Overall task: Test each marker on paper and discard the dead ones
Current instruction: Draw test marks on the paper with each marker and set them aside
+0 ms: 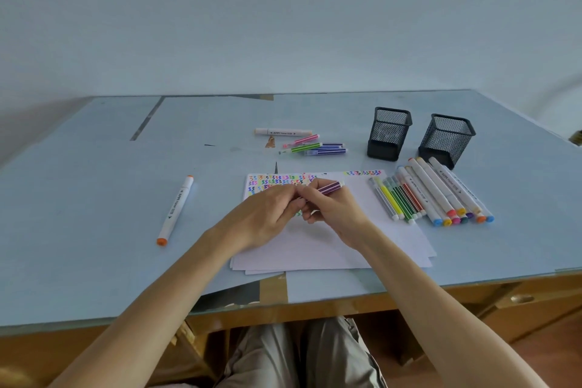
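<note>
My right hand (330,208) grips a thin purple-striped marker (330,188) above the white paper (330,249). My left hand (271,214) meets it at the marker's near end, fingers curled round that end; the cap or tip is hidden between the hands. Rows of coloured squiggles (277,181) fill the paper's top edge. A row of thin and thick markers (431,195) lies right of the paper. A small group of striped markers (315,146) and one white marker (283,132) lie beyond the paper. An orange-capped white marker (176,209) lies alone at the left.
Two black mesh pen holders (389,134) (445,138) stand at the back right. The blue table (94,198) ends in a glass front edge near my knees, with wooden drawers below at the right.
</note>
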